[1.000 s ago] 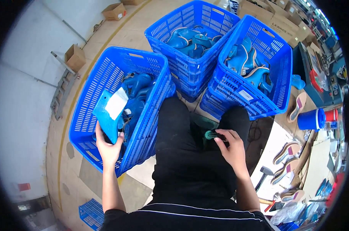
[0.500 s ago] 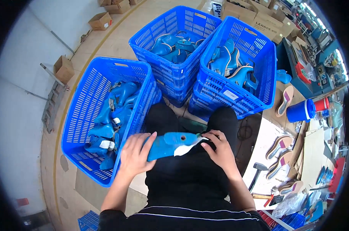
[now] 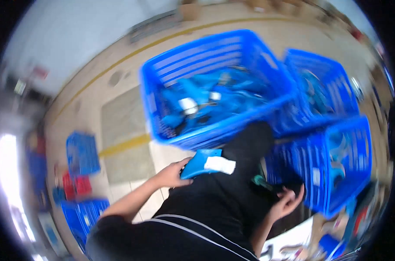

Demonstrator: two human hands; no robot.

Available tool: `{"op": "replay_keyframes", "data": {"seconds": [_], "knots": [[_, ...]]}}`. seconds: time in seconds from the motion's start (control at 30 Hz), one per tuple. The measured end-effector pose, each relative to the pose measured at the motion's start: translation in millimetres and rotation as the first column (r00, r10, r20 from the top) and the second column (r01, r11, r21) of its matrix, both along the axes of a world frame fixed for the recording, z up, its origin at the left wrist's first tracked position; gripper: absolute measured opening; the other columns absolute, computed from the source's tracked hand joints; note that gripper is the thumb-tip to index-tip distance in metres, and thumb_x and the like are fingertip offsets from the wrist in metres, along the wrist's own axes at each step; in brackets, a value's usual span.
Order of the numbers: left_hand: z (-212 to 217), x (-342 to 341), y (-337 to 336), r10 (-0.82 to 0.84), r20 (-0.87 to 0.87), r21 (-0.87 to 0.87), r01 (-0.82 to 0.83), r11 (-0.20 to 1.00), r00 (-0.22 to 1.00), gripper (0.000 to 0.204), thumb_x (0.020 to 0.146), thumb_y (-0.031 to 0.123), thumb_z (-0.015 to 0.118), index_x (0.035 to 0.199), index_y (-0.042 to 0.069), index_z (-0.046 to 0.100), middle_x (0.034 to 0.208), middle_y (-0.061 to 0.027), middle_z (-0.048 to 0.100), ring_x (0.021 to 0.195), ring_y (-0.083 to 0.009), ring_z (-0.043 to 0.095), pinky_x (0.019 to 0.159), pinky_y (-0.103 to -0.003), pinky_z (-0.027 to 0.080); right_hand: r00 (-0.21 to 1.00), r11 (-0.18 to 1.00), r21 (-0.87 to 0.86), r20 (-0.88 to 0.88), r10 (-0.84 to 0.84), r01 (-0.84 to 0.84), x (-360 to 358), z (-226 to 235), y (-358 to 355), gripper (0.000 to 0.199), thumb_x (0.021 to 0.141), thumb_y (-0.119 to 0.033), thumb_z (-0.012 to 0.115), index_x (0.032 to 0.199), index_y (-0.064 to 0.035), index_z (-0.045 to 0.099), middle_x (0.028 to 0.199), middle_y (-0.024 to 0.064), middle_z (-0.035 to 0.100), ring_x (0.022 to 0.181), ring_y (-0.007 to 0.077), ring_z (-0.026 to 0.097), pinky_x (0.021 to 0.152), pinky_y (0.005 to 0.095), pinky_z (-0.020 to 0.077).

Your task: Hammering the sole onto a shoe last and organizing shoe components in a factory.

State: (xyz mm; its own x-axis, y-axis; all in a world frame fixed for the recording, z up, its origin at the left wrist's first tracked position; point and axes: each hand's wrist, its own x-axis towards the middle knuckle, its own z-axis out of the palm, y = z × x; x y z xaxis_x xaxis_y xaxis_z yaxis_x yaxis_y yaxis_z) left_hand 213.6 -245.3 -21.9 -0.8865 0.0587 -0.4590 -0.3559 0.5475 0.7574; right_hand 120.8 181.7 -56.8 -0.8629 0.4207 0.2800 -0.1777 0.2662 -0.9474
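Note:
In my left hand point(image 3: 176, 175) is a blue shoe last point(image 3: 197, 164) with a white piece point(image 3: 220, 165) at its right end, held over my lap. My fingers close round its left end. My right hand point(image 3: 286, 203) is apart from the last, to the right beside the near side of a blue crate. Motion blurs its fingers. A dark shape and a small green thing point(image 3: 261, 181) are close to it; whether the hand holds them is unclear. Ahead, a blue crate point(image 3: 219, 126) holds several blue lasts point(image 3: 232, 102), some with white patches.
Two more blue crates with blue pieces in them, one point(image 3: 293, 117) and another point(image 3: 308, 174), stand to the right. Smaller blue baskets point(image 3: 83, 152) and red things point(image 3: 75, 185) are on the floor at left. A worktable point(image 3: 289, 239) is at lower right. Yellow lines mark the floor.
The view has swung left, so the crates appear farther right. My right hand has come away from the last, which stays in my left hand.

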Motion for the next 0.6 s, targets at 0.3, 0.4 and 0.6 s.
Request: {"op": "replay_keyframes", "data": {"seconds": [0.3,0.4,0.6], "knots": [[-161.9,152.7,-31.3,0.453,0.298,-0.092,-0.447,0.89,0.84,0.094,0.082,0.051,0.085,0.147,-0.008,0.05,0.124,-0.0301,0.071,0.116,-0.0392,0.071,0.1,-0.044,0.056,0.987,1.0,0.005,0.159,0.028,-0.029,-20.1,-5.6,4.8,0.035,0.114,-0.027,0.056,0.137,-0.0048,0.069,0.084,0.0027,0.063,0.075,0.0109,0.054,0.066,0.0249,0.0385],[-250.8,183.3,-24.5,0.532,0.437,-0.222,-0.486,0.845,0.726,0.101,0.076,0.059,0.083,0.138,-0.014,0.054,0.123,-0.0333,0.071,0.117,-0.0426,0.07,0.098,-0.045,0.056,0.987,0.995,0.037,0.135,0.088,-0.094,-17.7,-8.1,17.2,0.035,0.114,-0.026,0.056,0.137,-0.0028,0.069,0.093,0.0049,0.067,0.078,0.0117,0.055,0.07,0.0248,0.0405],[-388.5,241.4,-22.6,0.388,0.458,-0.205,-0.33,0.921,0.8,0.115,0.083,0.052,0.082,0.172,0.019,0.017,0.148,-0.0251,0.062,0.132,-0.0413,0.063,0.113,-0.048,0.05,0.97,0.999,-0.022,0.24,0.028,-0.024,-11.9,12.0,-10.6,0.036,0.112,-0.024,0.06,0.139,-0.0007,0.068,0.124,0.0062,0.07,0.083,0.0129,0.056,0.077,0.0254,0.0457]]}}
